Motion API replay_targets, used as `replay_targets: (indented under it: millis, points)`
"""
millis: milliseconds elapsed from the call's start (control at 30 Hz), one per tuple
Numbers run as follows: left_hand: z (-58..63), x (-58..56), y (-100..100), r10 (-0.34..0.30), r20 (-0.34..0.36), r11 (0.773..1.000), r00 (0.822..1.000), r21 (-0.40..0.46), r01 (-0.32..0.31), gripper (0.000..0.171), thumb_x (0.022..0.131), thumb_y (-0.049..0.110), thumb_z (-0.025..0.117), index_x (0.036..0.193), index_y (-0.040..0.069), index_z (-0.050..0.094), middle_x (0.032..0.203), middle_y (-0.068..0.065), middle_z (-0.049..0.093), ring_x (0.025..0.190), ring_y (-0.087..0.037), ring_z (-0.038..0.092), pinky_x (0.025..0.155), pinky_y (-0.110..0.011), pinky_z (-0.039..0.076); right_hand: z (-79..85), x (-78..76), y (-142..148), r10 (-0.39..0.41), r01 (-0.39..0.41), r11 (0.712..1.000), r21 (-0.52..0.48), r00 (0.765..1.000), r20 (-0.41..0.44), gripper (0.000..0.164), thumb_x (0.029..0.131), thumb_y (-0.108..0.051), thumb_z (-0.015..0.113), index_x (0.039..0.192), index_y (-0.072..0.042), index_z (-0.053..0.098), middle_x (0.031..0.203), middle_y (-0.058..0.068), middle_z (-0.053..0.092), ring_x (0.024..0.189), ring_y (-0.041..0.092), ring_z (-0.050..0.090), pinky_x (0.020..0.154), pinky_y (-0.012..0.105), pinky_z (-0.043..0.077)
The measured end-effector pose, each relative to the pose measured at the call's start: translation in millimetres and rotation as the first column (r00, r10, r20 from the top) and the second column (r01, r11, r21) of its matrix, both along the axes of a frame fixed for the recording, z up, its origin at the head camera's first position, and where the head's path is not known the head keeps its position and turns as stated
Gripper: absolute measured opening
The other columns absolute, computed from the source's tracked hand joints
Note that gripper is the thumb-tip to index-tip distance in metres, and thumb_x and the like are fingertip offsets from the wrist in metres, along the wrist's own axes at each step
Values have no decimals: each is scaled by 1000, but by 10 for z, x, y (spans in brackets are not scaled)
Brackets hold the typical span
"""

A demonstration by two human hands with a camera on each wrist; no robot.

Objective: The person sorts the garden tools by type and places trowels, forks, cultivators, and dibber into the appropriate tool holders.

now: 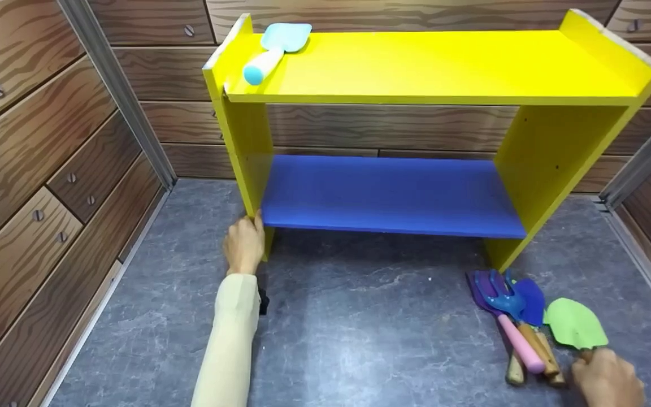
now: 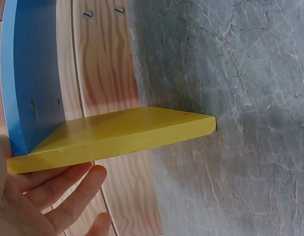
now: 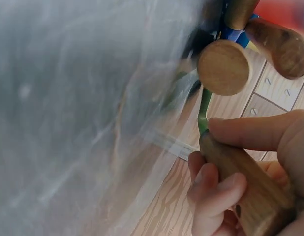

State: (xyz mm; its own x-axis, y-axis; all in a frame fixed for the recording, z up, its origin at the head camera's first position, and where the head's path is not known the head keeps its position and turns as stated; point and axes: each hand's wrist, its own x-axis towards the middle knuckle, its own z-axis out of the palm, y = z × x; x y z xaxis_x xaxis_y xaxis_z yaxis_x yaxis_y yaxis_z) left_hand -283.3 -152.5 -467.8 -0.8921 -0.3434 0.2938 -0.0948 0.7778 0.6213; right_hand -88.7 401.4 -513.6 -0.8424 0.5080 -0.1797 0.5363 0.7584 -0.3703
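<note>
A two-tier shelf unit has a yellow top and sides (image 1: 433, 62) and a blue lower board (image 1: 382, 192). My left hand (image 1: 243, 240) grips the front edge of its left side panel (image 2: 127, 135), fingers outside and thumb near the blue board. At lower right, my right hand (image 1: 608, 376) holds a green garden trowel (image 1: 577, 325) by its wooden handle (image 3: 240, 182); the blade is mostly hidden in the right wrist view. Beside it lies a pile of garden tools, including a blue hand fork (image 1: 506, 302), a pink handle (image 1: 520, 343) and a dark blue blade (image 1: 532, 302).
A light blue trowel with a white handle (image 1: 266, 65) lies on the shelf top at the left. Wood-patterned walls (image 1: 26, 169) with metal corner strips enclose the grey marbled floor (image 1: 359, 328). The tool pile sits close by the unit's right leg.
</note>
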Motion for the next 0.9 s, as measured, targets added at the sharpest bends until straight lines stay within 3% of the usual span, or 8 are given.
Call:
replay_targets:
  millis: [267,600,900]
  points:
    - [-8,0,-6,7,11,1000,1000,-9,-7,48,107,32,50,85,-7,68,90,-31,69,82,-53,67,71,-61,49,48,5,37,22,-21,1000,15,994,-109,32,92,-14,60,106,15,54,103,44,55,96,69,52,79,68,45]
    - [1,-5,17,0,4,1000,1000,-2,0,48,107,32,50,83,-6,68,90,-31,70,82,-52,67,71,-61,50,144,1,-131,38,-29,999,35,958,-285,35,93,-13,62,116,12,54,109,43,54,99,69,50,78,71,42]
    - [10,-3,30,18,23,1000,1000,11,-18,48,108,33,49,86,-6,68,94,-32,69,85,-53,67,73,-62,49,184,8,-228,35,-22,999,43,948,-316,35,95,-13,65,120,9,56,113,43,57,99,69,52,75,71,43]
